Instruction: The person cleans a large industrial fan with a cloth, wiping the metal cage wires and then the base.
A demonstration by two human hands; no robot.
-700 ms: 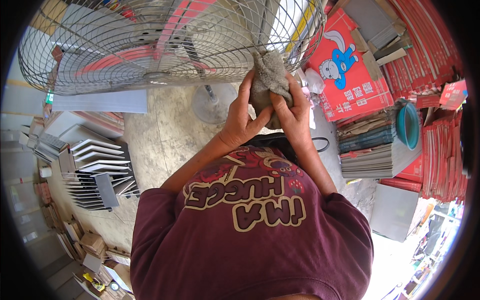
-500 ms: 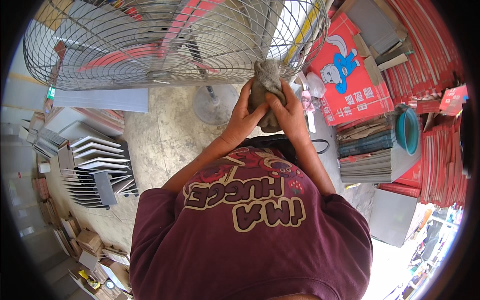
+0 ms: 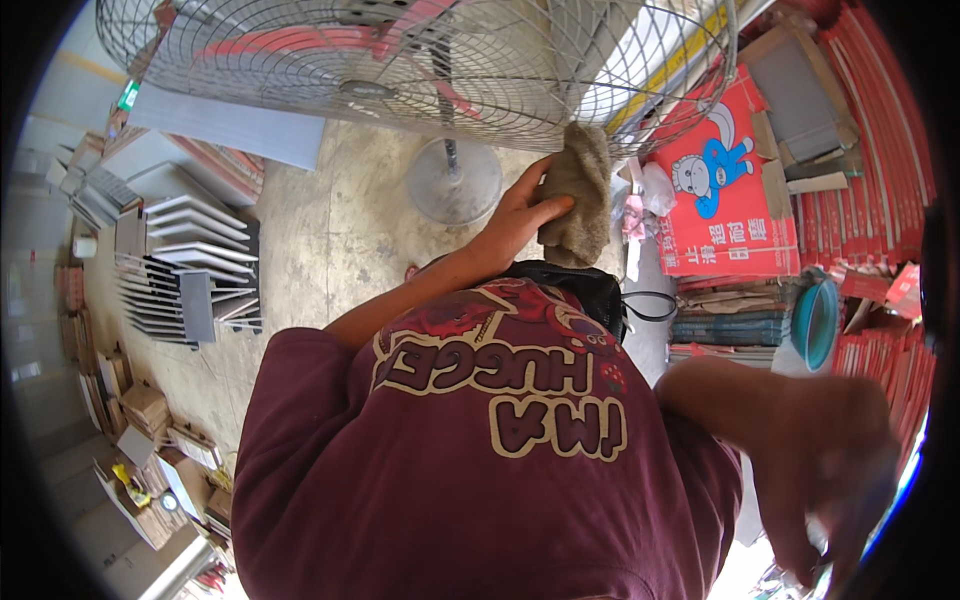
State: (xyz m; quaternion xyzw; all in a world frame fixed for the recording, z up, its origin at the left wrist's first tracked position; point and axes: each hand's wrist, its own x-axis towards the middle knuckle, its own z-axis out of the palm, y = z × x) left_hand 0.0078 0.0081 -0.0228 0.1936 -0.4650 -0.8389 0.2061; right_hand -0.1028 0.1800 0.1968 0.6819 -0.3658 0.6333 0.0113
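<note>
My left hand point(image 3: 530, 215) is closed around one side of a greyish-brown rag point(image 3: 580, 195), which is bunched and hangs upright. The rag is just under the rim of a large fan point(image 3: 370, 90) with a wire cage and red blades; whether it touches the cage I cannot tell. Away to the right, my right hand point(image 3: 830, 470) is raised near the edge of the view. It is smeared by motion, with fingers pointing downward, and I cannot make out whether anything is in it.
The fan's round base point(image 3: 453, 185) stands on the concrete floor. To the left is a rack of grey panels point(image 3: 200, 260). Red cartons point(image 3: 730, 190) and a teal basin point(image 3: 815, 325) are at the right. Wooden pieces and boxes point(image 3: 145, 410) lie at the lower left.
My right hand has let go of the rag and swung to the right and toward me. My left hand keeps the rag. The whole view has shifted a little.
</note>
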